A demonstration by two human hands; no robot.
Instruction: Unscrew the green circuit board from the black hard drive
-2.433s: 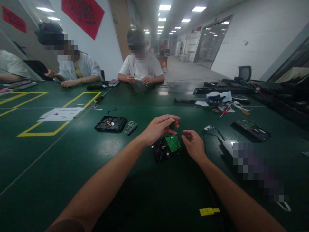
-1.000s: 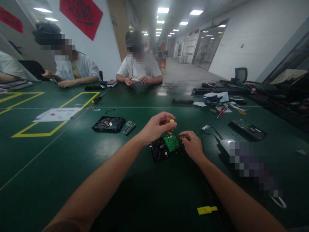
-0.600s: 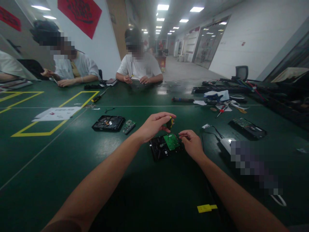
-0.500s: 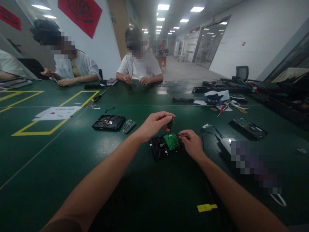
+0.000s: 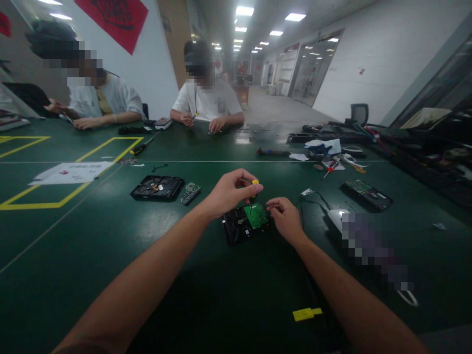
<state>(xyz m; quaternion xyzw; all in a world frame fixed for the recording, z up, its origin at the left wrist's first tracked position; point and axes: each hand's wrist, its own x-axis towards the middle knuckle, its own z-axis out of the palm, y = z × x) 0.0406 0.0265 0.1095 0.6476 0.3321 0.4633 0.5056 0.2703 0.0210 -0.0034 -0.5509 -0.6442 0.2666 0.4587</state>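
A black hard drive [image 5: 231, 229] with a green circuit board [image 5: 255, 217] lies on the table in front of me. My left hand [image 5: 236, 191] is closed around a screwdriver [image 5: 254, 189] with a yellow-topped handle. Its dark shaft points down at the green board, and the hand partly hides the tool. My right hand [image 5: 285, 216] is by the drive's right edge, thumb and fingers pinched together; what they hold, if anything, is hidden. To the left lie another black drive casing [image 5: 157, 188] and a loose circuit board [image 5: 191, 193].
On the right are a second hard drive [image 5: 367, 194], a white-ended device [image 5: 336, 216] with a cable and a yellow tag [image 5: 307, 314]. A red screwdriver [image 5: 331, 168], cloths and cables lie farther back. Paper sheets [image 5: 68, 173] lie at left. Two people sit across the table.
My left hand has tilted the screwdriver so its yellow top now shows above the fingers. My right hand stays by the drive's edge. The whole view has shifted slightly.
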